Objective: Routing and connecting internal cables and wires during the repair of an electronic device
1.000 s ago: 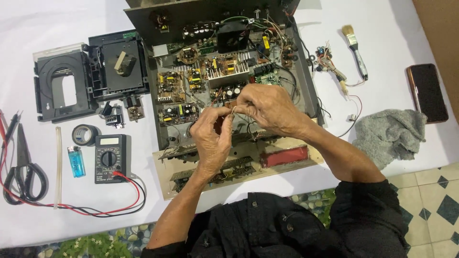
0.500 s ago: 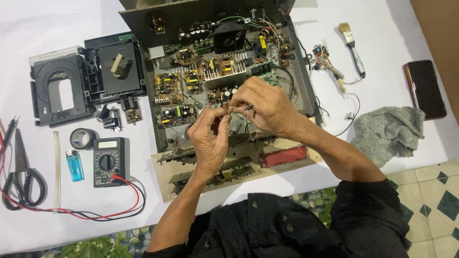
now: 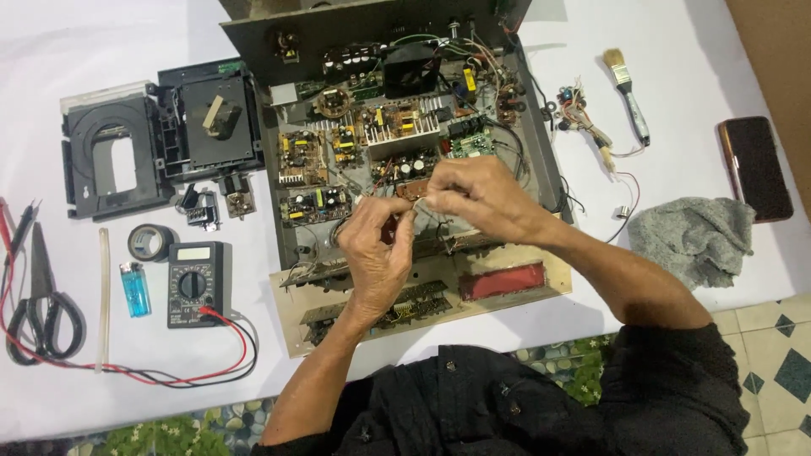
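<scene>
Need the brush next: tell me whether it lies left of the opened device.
No, the paintbrush lies on the white table to the right of the opened device.

Small brown circuit board (image 3: 411,191), held aloft

White tablecloth (image 3: 591,51); grey rag (image 3: 688,236); blue lighter (image 3: 133,289); black multimeter (image 3: 194,283) w/ red & black leads (image 3: 169,376); green/yellow circuit boards (image 3: 338,169).

White tablecloth (image 3: 127,34) covers the table w/ even light, a leafy-print edge (image 3: 152,435) at bottom, and checkered floor tiles (image 3: 781,355) bottom right.
</scene>
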